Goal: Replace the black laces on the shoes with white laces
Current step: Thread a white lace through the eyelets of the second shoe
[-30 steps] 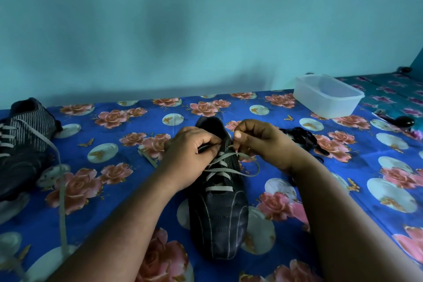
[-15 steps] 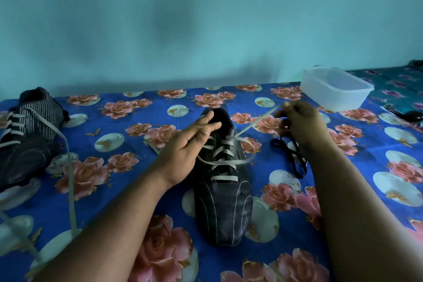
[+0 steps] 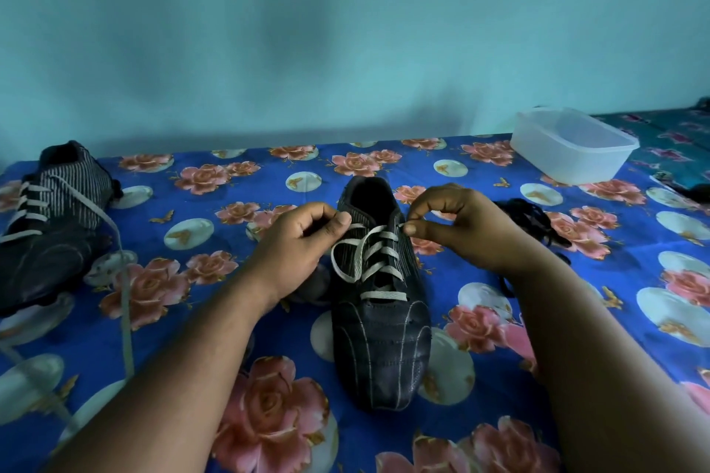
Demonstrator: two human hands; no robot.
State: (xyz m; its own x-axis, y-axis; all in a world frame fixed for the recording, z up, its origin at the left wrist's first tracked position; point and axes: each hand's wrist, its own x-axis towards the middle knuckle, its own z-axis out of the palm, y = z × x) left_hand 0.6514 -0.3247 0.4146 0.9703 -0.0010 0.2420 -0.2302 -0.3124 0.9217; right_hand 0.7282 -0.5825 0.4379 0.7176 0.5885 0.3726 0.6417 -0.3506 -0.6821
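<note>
The left hand and right hand each pinch an end of the white lace at the top eyelets of the black shoe lying between them. Just beyond the right hand lies the black lace; well left of the left hand sits the second shoe, white-laced.

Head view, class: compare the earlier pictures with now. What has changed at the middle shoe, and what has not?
The right hand, which had drawn the white lace out to the right, came back to the middle shoe and pinches it there. The left hand, open before, now pinches the lace too. The other shoe and container stayed put.
</note>
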